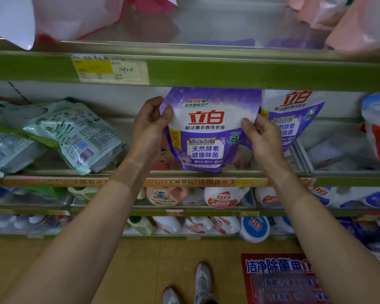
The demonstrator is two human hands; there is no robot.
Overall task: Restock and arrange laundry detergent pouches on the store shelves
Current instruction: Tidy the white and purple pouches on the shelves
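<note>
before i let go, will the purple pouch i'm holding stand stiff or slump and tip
Probably floppy: the purple pouch curves inward where the left hand and right hand pinch its sides. Likely apt to tip: the green pouches on the same shelf lie slumped over. Its glossy film may be a little slippery.

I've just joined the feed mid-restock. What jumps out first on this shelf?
The purple pouch at centre draws the eye first, held upright at the middle shelf and pinched at its sides by the left hand and right hand. A second purple pouch stands just behind it to the right. On the left of the same shelf, green pouches lie toppled with their printed backs showing.
</note>
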